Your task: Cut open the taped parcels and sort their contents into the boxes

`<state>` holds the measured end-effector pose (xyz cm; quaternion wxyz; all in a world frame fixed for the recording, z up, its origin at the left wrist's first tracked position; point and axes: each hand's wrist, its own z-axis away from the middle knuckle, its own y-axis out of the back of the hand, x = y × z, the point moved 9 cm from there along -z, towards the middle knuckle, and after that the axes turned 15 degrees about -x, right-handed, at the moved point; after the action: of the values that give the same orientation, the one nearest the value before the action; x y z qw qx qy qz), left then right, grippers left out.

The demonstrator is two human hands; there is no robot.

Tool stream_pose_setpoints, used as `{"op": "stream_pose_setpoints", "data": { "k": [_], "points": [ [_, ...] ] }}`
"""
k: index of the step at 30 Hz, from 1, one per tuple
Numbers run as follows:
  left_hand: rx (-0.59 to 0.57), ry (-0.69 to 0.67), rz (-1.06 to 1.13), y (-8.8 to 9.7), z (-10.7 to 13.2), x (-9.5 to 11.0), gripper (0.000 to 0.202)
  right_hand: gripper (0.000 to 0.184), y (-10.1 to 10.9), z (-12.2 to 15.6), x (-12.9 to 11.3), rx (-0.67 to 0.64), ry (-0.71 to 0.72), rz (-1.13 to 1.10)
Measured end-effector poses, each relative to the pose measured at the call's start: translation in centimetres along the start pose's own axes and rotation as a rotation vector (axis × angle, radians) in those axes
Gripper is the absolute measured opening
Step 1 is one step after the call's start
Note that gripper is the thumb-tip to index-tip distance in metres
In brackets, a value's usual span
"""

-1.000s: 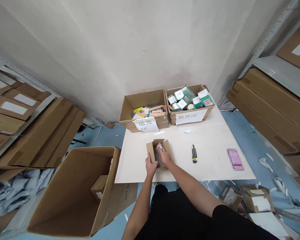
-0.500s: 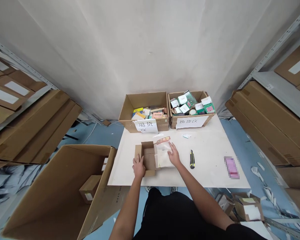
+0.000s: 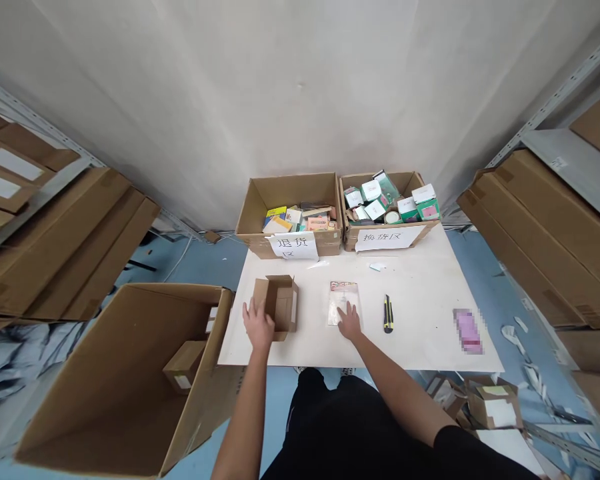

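A small brown carton (image 3: 283, 307) stands with its top open on the white table, and its inside looks bare. My left hand (image 3: 259, 327) is at the carton's left side, fingers spread over the flap there. A clear plastic packet (image 3: 336, 303) with a red-printed top edge lies flat to the right of the carton. Across its lower right part rests my right hand (image 3: 349, 323), fingers apart and touching the plastic. Right of that hand lies a black and yellow box cutter (image 3: 389, 315). What the packet holds is too blurred to name.
Two labelled cartons of small packages, the left (image 3: 260, 247) and the right (image 3: 350, 241), stand along the table's back. A big open carton (image 3: 115, 293) is at left. A pink blurred item (image 3: 469, 331) lies on the table's right. Shelves with boxes flank both sides.
The small carton has shifted left along with my left hand. The packet, earlier raised against the carton's right side in my right hand, now lies flat on the table, apart from the carton.
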<state>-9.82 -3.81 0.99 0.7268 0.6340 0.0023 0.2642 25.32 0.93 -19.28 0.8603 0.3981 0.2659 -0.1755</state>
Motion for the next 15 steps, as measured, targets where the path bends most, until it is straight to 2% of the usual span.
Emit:
{"op": "stream_pose_setpoints", "data": {
  "k": [2, 4, 6, 8, 10, 12, 14, 15],
  "points": [
    [0.004, -0.083, 0.071, -1.2, 1.6, 3.4, 0.073, 0.075, -1.3, -0.2, 0.1, -0.044, -0.017, 0.026],
    [-0.094, -0.172, 0.11, -3.9, 2.7, 7.3, 0.065, 0.078, -1.3, -0.6, 0.1, -0.061, -0.016, 0.019],
    [-0.223, -0.249, 0.157, -7.4, 3.2, 10.9, 0.062, 0.078, -0.1, -0.9, 0.8, -0.053, -0.013, -0.025],
    [-0.351, -0.322, 0.231, -11.0, 3.0, 13.6, 0.059, 0.079, 2.4, -0.5, 2.5, 0.025, -0.03, -0.106],
    [-0.489, -0.302, 0.307, -14.7, 2.2, 14.8, 0.059, 0.081, 5.8, 1.0, 5.3, 0.192, -0.072, -0.21],
    [-0.604, -0.2, 0.35, -18.1, 1.1, 14.8, 0.059, 0.086, 9.0, 3.8, 8.5, 0.4, -0.144, -0.296],
    [-0.668, -0.101, 0.36, -20.6, 0.1, 14.5, 0.056, 0.089, 10.8, 6.8, 10.6, 0.552, -0.221, -0.306],
    [-0.68, -0.073, 0.359, -21.5, -0.3, 14.5, 0.053, 0.089, 11.2, 7.8, 10.7, 0.577, -0.233, -0.276]
  ]
}}
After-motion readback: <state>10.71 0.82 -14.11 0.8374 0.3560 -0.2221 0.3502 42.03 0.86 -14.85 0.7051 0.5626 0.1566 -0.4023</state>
